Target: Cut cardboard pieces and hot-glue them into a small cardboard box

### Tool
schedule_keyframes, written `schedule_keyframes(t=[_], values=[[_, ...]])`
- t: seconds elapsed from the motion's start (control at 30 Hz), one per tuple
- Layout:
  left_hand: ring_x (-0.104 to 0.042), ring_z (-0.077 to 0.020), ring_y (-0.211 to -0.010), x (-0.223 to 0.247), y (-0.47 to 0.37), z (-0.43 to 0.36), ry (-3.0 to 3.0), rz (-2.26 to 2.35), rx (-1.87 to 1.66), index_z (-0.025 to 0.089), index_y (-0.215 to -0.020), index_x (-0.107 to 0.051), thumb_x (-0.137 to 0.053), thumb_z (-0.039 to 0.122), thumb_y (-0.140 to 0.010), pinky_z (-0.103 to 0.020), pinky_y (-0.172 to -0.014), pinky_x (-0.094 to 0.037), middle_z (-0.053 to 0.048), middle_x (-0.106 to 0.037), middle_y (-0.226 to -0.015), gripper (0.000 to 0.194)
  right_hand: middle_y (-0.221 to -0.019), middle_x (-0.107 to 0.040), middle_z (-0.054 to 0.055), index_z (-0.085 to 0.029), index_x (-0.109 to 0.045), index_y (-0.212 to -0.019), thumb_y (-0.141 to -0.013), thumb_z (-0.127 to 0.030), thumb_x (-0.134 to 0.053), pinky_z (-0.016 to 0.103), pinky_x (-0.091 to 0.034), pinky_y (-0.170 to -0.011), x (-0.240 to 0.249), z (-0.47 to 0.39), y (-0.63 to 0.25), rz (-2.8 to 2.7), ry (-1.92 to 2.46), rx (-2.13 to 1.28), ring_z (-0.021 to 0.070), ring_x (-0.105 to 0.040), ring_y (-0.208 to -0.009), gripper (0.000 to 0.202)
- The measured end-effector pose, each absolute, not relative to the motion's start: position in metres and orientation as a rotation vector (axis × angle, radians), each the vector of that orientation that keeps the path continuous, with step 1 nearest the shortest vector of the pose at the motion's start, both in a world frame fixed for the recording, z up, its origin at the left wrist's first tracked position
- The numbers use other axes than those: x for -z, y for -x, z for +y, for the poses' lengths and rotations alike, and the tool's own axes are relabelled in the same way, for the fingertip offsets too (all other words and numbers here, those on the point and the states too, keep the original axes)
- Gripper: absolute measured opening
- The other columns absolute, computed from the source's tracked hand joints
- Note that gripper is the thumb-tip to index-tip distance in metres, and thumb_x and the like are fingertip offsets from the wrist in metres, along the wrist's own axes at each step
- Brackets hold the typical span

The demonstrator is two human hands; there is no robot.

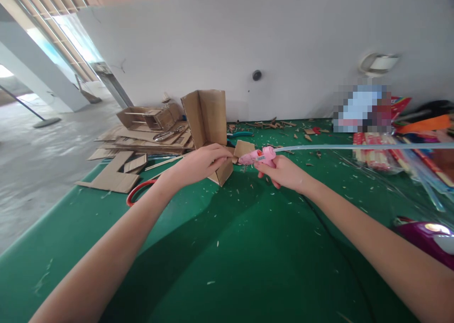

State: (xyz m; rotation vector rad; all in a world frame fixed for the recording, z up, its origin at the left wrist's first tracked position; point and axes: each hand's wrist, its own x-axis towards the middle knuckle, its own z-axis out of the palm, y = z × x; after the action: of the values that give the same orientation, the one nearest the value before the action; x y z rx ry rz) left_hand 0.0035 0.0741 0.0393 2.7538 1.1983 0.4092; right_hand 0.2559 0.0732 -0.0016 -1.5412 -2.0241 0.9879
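Nearest, at five o'clock: purple gadget (431, 240) on the green counter (227, 247), black cord (333, 238) trailing toward the right wrist. At centre, right hand (283, 171) with its grip wrapped around the handle of a pink glue gun (257, 157), nozzle pointing to nine o'clock, long clear stick (354, 147) jutting from its back toward three o'clock. Just left, left hand (200, 164), grip pinched narrow on the edge of a cardboard piece (209, 129) standing upright, nozzle near that edge. At nine o'clock: red loop (136, 191), flat cardboard scraps (117, 171). Farther, at eleven o'clock: scissors (168, 134) atop a cardboard stack (149, 143). At two o'clock: colourful packets (407, 138). Beyond, a grey wall (283, 39).
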Motion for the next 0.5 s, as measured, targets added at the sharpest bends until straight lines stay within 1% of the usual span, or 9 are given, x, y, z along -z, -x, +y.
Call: schedule_keyframes(t=[0.1,0.17,0.2,0.23,0.3,0.37,0.4,0.47,0.5], values=[[-0.062,-0.0183,-0.078,-0.043,-0.006,0.069,-2.652,1.476,-0.327,0.022,-0.105,-0.063,-0.031,0.047,-0.094,-0.028,-0.066,-0.043,-0.004,-0.069,-0.093,0.042,-0.037,-0.047,-0.003,-0.019,-0.059,-0.066,-0.086,-0.055,-0.047,0.025,-0.038,-0.042,0.003,0.07,-0.257,-2.07,1.525,-0.965,0.0108,-0.045,-0.034,0.042],[-0.059,-0.017,-0.064,-0.044,-0.007,0.067,-2.598,1.609,-0.231,0.022,-0.097,-0.065,-0.035,0.056,-0.09,-0.027,-0.056,-0.038,-0.003,-0.068,-0.081,0.046,-0.04,-0.048,-0.003,-0.019,-0.06,-0.067,-0.086,-0.054,-0.048,0.025,-0.038,-0.042,0.005,0.066,-0.258,-2.1,1.514,-0.936,0.0104,-0.045,-0.035,0.041],[-0.057,-0.0163,-0.06,-0.044,-0.008,0.066,-2.59,1.643,-0.192,0.021,-0.092,-0.066,-0.036,0.057,-0.089,-0.027,-0.053,-0.035,-0.003,-0.067,-0.076,0.047,-0.042,-0.049,-0.003,-0.018,-0.061,-0.069,-0.086,-0.053,-0.048,0.025,-0.038,-0.042,0.005,0.063,-0.258,-2.118,1.511,-0.915,0.0103,-0.045,-0.036,0.04],[-0.055,-0.0156,-0.056,-0.043,-0.009,0.065,-2.594,1.659,-0.159,0.02,-0.086,-0.067,-0.036,0.056,-0.089,-0.027,-0.051,-0.032,-0.004,-0.066,-0.072,0.047,-0.045,-0.051,-0.003,-0.018,-0.063,-0.073,-0.086,-0.051,-0.049,0.025,-0.038,-0.043,0.006,0.06,-0.258,-2.146,1.498,-0.893,0.0103,-0.046,-0.037,0.038],[-0.05,-0.0141,-0.051,-0.041,-0.01,0.065,-2.622,1.649,-0.108,0.019,-0.075,-0.065,-0.034,0.05,-0.09,-0.028,-0.049,-0.029,-0.004,-0.063,-0.065,0.047,-0.051,-0.056,-0.002,-0.02,-0.068,-0.088,-0.088,-0.047,-0.048,0.025,-0.039,-0.046,0.006,0.054,-0.257,-2.242,1.418,-0.852,0.0112,-0.049,-0.042,0.034],[-0.048,-0.0129,-0.049,-0.039,-0.011,0.066,-2.656,1.614,-0.087,0.017,-0.068,-0.062,-0.034,0.044,-0.091,-0.028,-0.048,-0.027,-0.004,-0.06,-0.061,0.045,-0.065,-0.064,-0.001,-0.025,-0.068,-0.105,-0.089,-0.045,-0.046,0.025,-0.042,-0.052,0.005,0.048,-0.254,-2.359,1.283,-0.809,0.013,-0.054,-0.052,0.033],[-0.047,-0.0125,-0.049,-0.038,-0.012,0.067,-2.668,1.6,-0.088,0.017,-0.067,-0.061,-0.035,0.042,-0.091,-0.028,-0.049,-0.027,-0.004,-0.06,-0.06,0.044,-0.074,-0.067,-0.001,-0.028,-0.066,-0.111,-0.09,-0.044,-0.046,0.025,-0.043,-0.056,0.004,0.046,-0.252,-2.411,1.212,-0.787,0.0141,-0.057,-0.058,0.033],[-0.046,-0.0121,-0.049,-0.036,-0.013,0.068,-2.686,1.581,-0.101,0.017,-0.066,-0.061,-0.035,0.039,-0.091,-0.028,-0.049,-0.028,-0.004,-0.059,-0.06,0.042,-0.087,-0.069,0.0,-0.032,-0.066,-0.112,-0.09,-0.042,-0.047,0.026,-0.045,-0.062,0.003,0.044,-0.248,-2.473,1.114,-0.737,0.0161,-0.06,-0.07,0.031],[-0.046,-0.012,-0.049,-0.035,-0.013,0.068,-2.697,1.575,-0.105,0.016,-0.066,-0.061,-0.035,0.038,-0.091,-0.028,-0.05,-0.028,-0.004,-0.059,-0.06,0.042,-0.089,-0.069,0.0,-0.033,-0.066,-0.111,-0.089,-0.041,-0.049,0.026,-0.045,-0.065,0.002,0.043,-0.245,-2.492,1.091,-0.714,0.0169,-0.061,-0.073,0.029]])
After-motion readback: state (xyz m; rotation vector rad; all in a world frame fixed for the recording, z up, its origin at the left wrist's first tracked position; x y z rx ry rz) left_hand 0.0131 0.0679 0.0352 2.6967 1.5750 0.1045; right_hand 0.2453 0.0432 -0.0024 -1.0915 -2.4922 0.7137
